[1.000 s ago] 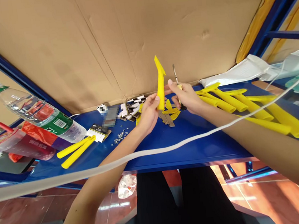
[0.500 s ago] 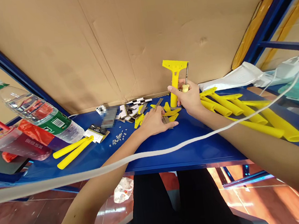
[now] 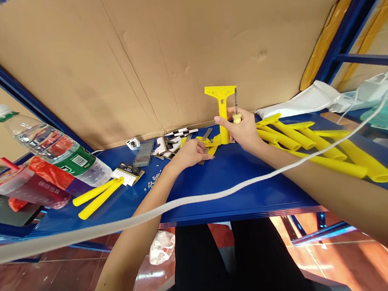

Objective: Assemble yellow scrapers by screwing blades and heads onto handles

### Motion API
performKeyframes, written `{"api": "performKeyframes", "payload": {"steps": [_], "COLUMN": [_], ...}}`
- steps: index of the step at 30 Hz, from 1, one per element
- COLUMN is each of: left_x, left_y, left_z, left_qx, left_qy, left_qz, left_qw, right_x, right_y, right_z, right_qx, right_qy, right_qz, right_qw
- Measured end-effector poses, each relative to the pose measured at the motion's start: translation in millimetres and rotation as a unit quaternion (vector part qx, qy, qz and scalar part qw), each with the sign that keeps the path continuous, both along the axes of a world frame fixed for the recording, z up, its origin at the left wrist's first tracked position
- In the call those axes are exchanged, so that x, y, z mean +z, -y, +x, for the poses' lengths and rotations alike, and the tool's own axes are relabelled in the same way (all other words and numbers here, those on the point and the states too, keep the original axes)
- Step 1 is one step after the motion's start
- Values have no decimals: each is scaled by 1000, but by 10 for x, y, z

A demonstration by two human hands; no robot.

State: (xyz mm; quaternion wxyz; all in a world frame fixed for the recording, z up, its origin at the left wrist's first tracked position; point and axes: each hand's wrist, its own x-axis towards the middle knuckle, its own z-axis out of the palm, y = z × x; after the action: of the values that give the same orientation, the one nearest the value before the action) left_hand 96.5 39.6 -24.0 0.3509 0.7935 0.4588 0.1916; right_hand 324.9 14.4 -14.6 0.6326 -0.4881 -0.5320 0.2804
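My right hand point(image 3: 246, 131) is closed around the handle of a yellow scraper point(image 3: 222, 107), which stands upright with its wide T-shaped head on top. The same hand also grips a screwdriver point(image 3: 237, 117) with a pale yellow handle, its shaft pointing up beside the scraper head. To the left, my left hand point(image 3: 190, 154) has its fingers curled together at a pile of small yellow plates point(image 3: 216, 141) and grey metal blades point(image 3: 208, 133). What lies between those fingertips, if anything, is hidden. Small screws and nuts point(image 3: 152, 182) are scattered left of it.
Several yellow tubular handles point(image 3: 294, 138) lie to the right, and two more point(image 3: 98, 198) to the left. A white cable point(image 3: 220, 194) crosses in front of my forearms. A water bottle point(image 3: 65, 151), a red drink cup point(image 3: 30, 187) and carded packages point(image 3: 169, 143) stand or lie leftward.
My left hand has shifted slightly left and its spread fingers have curled together. My right hand, with the scraper and screwdriver, has moved a little left and down; the scraper is more upright.
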Motion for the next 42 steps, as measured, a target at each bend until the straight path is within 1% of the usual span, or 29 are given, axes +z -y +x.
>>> {"api": "performKeyframes", "payload": {"steps": [2, 5, 10, 14, 17, 20, 23, 29, 31, 33, 35, 37, 39, 40, 42], "left_x": [11, 40, 118, 163, 187, 193, 170, 87, 75, 84, 115, 159, 201, 215, 224], "left_y": [-29, -70, -117, -132, -134, -144, -165, -208, -230, -253, -271, -279, -274, -268, -251], "left_z": [-48, -129, -225, -261, -298, -334, -343, -304, -297, -297, -300, -303, -298, -292, -272], "left_qx": [13, 32, 39, 61, 59, 73, 77, 72, 87, 116, 152, 172, 168, 159, 138], "left_qy": [-8, -37, -96, -57, -25, -19, -23, -6, 15, 45, 99, 180, 266, 296, 330], "left_qz": [0, 25, 33, 55, 75, 87, 90, 123, 136, 156, 188, 218, 225, 218, 194], "left_qw": [1000, 998, 994, 995, 995, 993, 993, 990, 987, 980, 965, 944, 922, 916, 914], "right_x": [12, 17, 0, -40, -107, -172, -195, -152, -135, -121, -108, -95, -86, -82, -80], "right_y": [17, 37, 49, 35, -8, -59, -81, -33, -6, 20, 45, 68, 85, 91, 97], "right_z": [-7, -22, -52, -58, -51, -52, -64, -76, -78, -86, -98, -109, -116, -117, -115], "right_qx": [15, 41, 67, 91, 105, 110, 119, 148, 160, 170, 178, 188, 201, 208, 220], "right_qy": [-2, 3, 12, 16, 17, 3, -10, -33, -34, -33, -33, -34, -34, -33, -29], "right_qz": [-2, -8, -31, -46, -34, -25, -28, -49, -57, -63, -68, -71, -68, -67, -68], "right_qw": [1000, 999, 997, 995, 994, 994, 992, 987, 985, 983, 981, 979, 977, 975, 973]}}
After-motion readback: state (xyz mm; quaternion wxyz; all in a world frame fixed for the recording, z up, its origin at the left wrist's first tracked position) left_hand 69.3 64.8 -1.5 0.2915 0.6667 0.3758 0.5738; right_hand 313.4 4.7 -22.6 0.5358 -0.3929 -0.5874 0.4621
